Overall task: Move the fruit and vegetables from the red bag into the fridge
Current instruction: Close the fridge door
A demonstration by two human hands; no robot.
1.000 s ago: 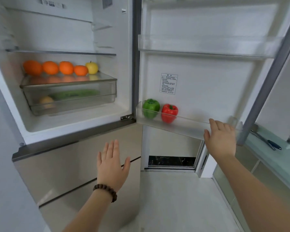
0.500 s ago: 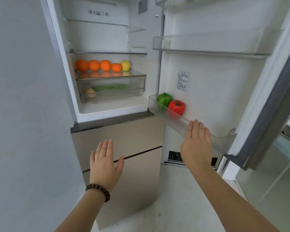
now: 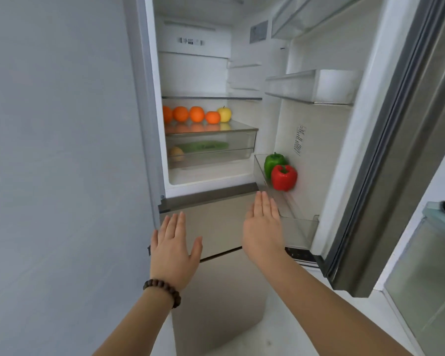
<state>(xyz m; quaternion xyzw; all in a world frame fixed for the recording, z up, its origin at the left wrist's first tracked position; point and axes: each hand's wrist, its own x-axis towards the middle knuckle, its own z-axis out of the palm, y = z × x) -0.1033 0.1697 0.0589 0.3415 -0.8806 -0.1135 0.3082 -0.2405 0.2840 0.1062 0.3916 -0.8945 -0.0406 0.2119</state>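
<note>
The fridge [image 3: 198, 73] stands open. Several oranges [image 3: 196, 114] and a yellow apple [image 3: 224, 114] line its glass shelf. Below, a clear drawer [image 3: 242, 142] holds a cucumber [image 3: 203, 146] and a pale round fruit [image 3: 176, 152]. A green pepper [image 3: 274, 163] and a red pepper [image 3: 284, 177] sit in the door's lower bin [image 3: 290, 214]. My left hand [image 3: 174, 246] hovers flat and empty before the lower freezer front. My right hand [image 3: 263, 227], fingers straight, lies by the bin's front wall; contact is unclear. The red bag is out of view.
The fridge door [image 3: 385, 150] swings out on the right, with upper door bins [image 3: 316, 86] above the peppers. A grey wall [image 3: 57, 176] fills the left. A glass-fronted counter [image 3: 432, 253] stands at the far right. White floor lies below.
The view has swung right and the door has come further toward closing. My right hand stayed at the lower bin's front; my left hand kept hovering flat.
</note>
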